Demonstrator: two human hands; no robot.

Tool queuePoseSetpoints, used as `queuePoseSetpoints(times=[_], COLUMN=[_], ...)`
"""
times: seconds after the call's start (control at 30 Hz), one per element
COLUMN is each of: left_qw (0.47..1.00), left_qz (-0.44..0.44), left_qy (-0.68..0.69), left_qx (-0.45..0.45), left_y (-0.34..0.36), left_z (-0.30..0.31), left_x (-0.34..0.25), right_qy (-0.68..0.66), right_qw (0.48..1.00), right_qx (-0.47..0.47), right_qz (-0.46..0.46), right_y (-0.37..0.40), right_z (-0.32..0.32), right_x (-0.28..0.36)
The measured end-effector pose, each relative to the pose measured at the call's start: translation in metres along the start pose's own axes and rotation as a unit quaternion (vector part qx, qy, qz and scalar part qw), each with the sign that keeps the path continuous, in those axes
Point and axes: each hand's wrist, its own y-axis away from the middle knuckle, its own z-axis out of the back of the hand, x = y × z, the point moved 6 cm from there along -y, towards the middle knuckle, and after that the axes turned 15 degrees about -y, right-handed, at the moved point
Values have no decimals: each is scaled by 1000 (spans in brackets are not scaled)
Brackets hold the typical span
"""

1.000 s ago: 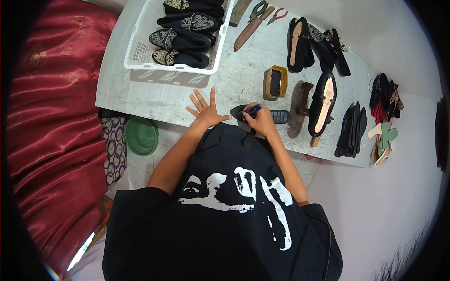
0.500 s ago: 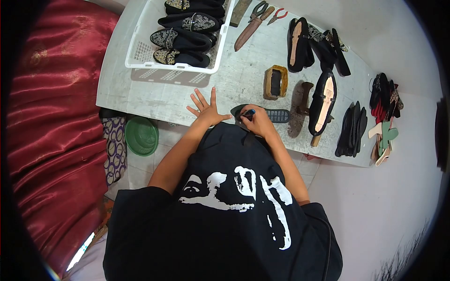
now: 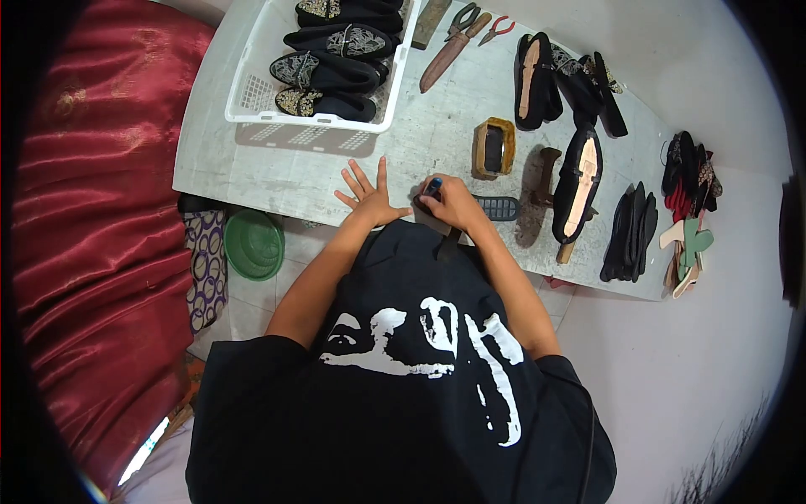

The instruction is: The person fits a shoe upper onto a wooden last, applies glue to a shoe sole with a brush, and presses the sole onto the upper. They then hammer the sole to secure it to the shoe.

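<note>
My right hand (image 3: 457, 204) is closed around a dark marker (image 3: 434, 186) with a blue end, held over the toe part of a dark shoe sole. The heel end of that sole (image 3: 501, 208), ridged and greyish, sticks out to the right of the hand; the rest is mostly covered. Fingers spread, my left hand (image 3: 374, 202) rests at the table's front edge, its thumb reaching toward the sole's toe side. Beyond the right hand stands a small yellow-brown container (image 3: 494, 147) with dark contents.
A white plastic basket (image 3: 252, 113) of black embroidered shoes stands at the back left. Pliers (image 3: 495, 30) and a sheathed knife (image 3: 445, 63) lie behind. A hammer (image 3: 546, 176), a shoe on a last (image 3: 579, 186) and black pieces (image 3: 630, 235) lie right. A green basin (image 3: 253, 244) is below.
My right hand has shifted slightly left and away from my body, with the marker now more upright near the toe of the sole. My left hand has stayed in place.
</note>
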Motion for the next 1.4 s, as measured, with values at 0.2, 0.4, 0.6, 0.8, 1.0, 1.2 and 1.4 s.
queuePoseSetpoints(times=[0.2,0.4,0.6,0.8,1.0,1.2,1.4], left_qw=[1000,1000,1000,1000,1000,1000,1000], left_qz=[-6,1,6,7,11,5,11], left_qy=[12,16,11,3,-5,6,-4], left_qx=[4,14,11,13,8,-2,5], left_y=[4,6,4,5,2,4,3], left_z=[4,6,5,4,3,4,4], left_x=[-1,-2,-3,-1,-1,-1,-1], right_qy=[-59,37,-38,-34,43,-84,-3], right_qw=[996,998,999,996,998,993,1000], right_qx=[-71,4,-34,-79,45,-52,1], right_qz=[-23,-49,-11,-15,13,67,-15], right_y=[5,15,8,9,13,5,8], right_z=[18,14,11,24,0,8,9], right_x=[3,-4,-2,-5,-9,14,10])
